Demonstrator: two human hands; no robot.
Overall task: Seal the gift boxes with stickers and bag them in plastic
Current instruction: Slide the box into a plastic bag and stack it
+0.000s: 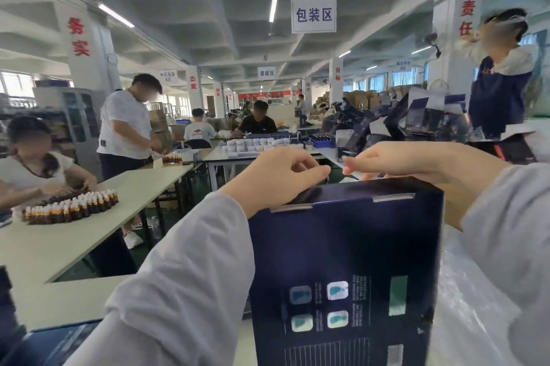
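Half done, at a guess. Shows two stickers (291, 208) already folded over the top near edge of the box (342, 261), one toward each corner, so looks sealed on that side; cannot see the far side. Stands the box upright, close in front, printed panel facing back.

Rests the left hand (276, 175) on top of the box at its left end, fingers (320, 170) curled, thumb tip against fingertips; cannot tell whether anything as small as a sticker sits in the pinch. Reaches the right hand (395, 161) over the top of the box from the right, fingers (349, 168) likewise closed to a fine pinch just beside the left fingertips, apparently not touching; again cannot tell what, if anything, is held. Suggests another sticker being peeled above the box, though too small to confirm.

Leaves bagging undone: no plastic (464, 330) round the box, only a crumpled clear heap right of the box. Left of the box, a bench (89, 234) with rows of bottles (71, 207) and other people working. Yet to do, as judged: any remaining seal, then slipping the box into plastic.
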